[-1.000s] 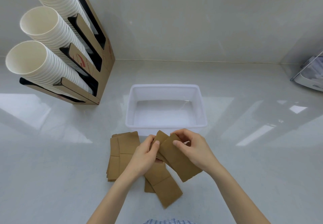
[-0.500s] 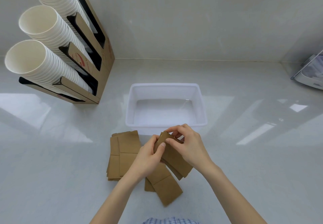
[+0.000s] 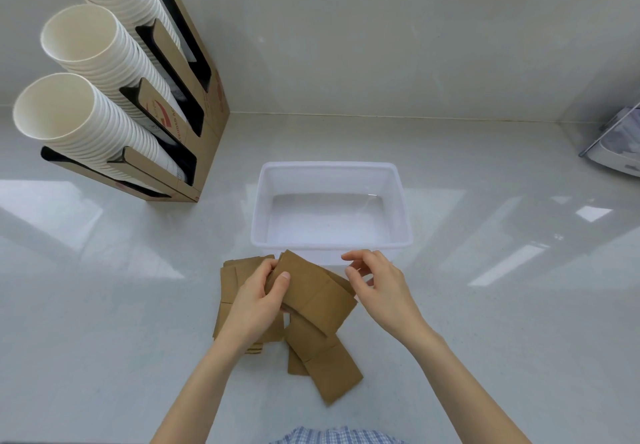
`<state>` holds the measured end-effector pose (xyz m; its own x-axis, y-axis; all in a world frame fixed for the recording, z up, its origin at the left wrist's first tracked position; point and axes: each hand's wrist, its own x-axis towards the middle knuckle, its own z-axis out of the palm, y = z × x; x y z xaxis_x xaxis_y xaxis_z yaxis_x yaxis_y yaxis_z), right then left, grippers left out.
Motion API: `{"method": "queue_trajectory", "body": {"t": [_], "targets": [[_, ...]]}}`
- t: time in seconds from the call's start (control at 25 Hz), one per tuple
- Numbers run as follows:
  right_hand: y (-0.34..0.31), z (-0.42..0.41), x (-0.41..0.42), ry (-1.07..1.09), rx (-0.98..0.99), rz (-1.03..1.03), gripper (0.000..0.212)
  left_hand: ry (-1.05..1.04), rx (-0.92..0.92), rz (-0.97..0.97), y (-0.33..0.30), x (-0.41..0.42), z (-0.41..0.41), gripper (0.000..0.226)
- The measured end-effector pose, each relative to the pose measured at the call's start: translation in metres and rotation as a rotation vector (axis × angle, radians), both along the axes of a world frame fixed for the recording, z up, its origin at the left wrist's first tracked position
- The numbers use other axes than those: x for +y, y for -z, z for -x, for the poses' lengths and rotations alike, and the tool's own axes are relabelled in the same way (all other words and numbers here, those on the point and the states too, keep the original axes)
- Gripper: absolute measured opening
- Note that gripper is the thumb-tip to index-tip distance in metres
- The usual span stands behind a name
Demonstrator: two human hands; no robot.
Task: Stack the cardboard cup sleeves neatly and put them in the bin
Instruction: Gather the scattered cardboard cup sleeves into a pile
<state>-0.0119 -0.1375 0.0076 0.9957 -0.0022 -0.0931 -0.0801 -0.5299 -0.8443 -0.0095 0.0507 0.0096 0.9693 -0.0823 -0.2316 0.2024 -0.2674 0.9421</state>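
My left hand [image 3: 258, 299] grips a small bundle of flat brown cardboard sleeves [image 3: 317, 293], thumb on top, held just above the counter in front of the bin. My right hand [image 3: 379, 282] hovers to the right of that bundle, fingers curled and apart, touching nothing. A flat pile of sleeves [image 3: 230, 284] lies on the counter under and left of my left hand. Loose sleeves [image 3: 329, 365] lie askew nearer to me. The white plastic bin [image 3: 332, 168] stands empty right behind the sleeves.
A cardboard dispenser [image 3: 194, 104] with three tilted rows of white paper cups [image 3: 69, 121] stands at the back left. A grey and white object [image 3: 620, 147] sits at the right edge. A wall runs along the back of the white counter.
My right hand has let go of the sleeve bundle and drawn off to the right. The bundle now rests in my left hand alone and has shifted slightly left.
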Motion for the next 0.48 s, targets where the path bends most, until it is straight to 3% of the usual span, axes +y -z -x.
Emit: {"method": "queue_trajectory", "body": {"t": [0.28, 0.48], "targets": [[0.023, 0.016, 0.014, -0.093, 0.219, 0.14, 0.035, -0.161, 0.005, 0.037, -0.006, 0.029, -0.005, 0.015], [0.034, 0.028, 0.038, -0.268, 0.397, 0.511, 0.07, -0.225, 0.018, 0.036, -0.005, 0.039, -0.006, 0.015]]}}
